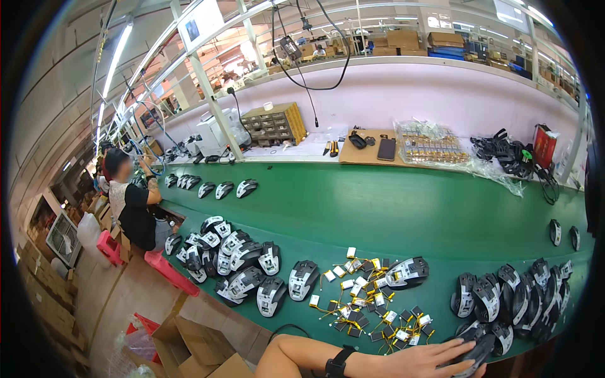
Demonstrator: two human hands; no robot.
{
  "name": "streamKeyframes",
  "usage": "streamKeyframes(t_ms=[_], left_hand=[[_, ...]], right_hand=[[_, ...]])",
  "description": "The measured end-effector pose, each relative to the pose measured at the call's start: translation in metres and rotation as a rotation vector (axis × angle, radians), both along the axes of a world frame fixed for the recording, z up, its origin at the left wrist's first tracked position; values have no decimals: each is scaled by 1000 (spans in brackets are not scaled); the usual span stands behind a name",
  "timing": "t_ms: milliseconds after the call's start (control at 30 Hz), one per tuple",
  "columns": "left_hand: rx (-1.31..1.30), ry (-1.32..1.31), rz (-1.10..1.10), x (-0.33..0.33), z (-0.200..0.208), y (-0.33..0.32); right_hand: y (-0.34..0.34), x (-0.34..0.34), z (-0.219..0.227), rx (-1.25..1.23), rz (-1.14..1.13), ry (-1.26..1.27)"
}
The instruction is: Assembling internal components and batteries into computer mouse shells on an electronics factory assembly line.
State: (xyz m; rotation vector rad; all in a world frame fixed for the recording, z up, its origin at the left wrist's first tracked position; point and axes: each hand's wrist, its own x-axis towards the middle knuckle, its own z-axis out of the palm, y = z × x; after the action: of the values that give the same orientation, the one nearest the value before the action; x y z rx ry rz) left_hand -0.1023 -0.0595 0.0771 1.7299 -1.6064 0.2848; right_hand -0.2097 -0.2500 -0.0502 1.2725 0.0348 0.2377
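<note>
My left hand (435, 359), with a black band (340, 362) on its wrist, reaches across to the lower right. Its fingers lie over a dark computer mouse (477, 354) and hold it. My right hand is out of view. Beside the held mouse, at the right, stands a cluster of black-and-grey mouse shells (486, 297). Left of the hand lies a loose heap of small pouch batteries (346, 285), silver or black, with yellow ends and thin wires. One mouse shell (406, 273) rests at the heap's far right edge.
More mouse shells (242, 283) are piled on the green bench (353, 208) at left. A row of them (224, 189) sits farther back. Behind are a drawer cabinet (277, 123), a phone (386, 149) and bagged batteries (435, 148). A co-worker (135, 201) is at far left; cardboard boxes (195, 346) stand below.
</note>
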Motion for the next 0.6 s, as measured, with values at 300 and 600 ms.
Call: streamKeyframes(t_ms=[300,600], left_hand=[[-91,119,-109,14,-23,17],[56,207,389,28,-58,84]], right_hand=[[-51,-62,-22,-1793,-145,497],[-103,-110,-88,-1723,19,819]])
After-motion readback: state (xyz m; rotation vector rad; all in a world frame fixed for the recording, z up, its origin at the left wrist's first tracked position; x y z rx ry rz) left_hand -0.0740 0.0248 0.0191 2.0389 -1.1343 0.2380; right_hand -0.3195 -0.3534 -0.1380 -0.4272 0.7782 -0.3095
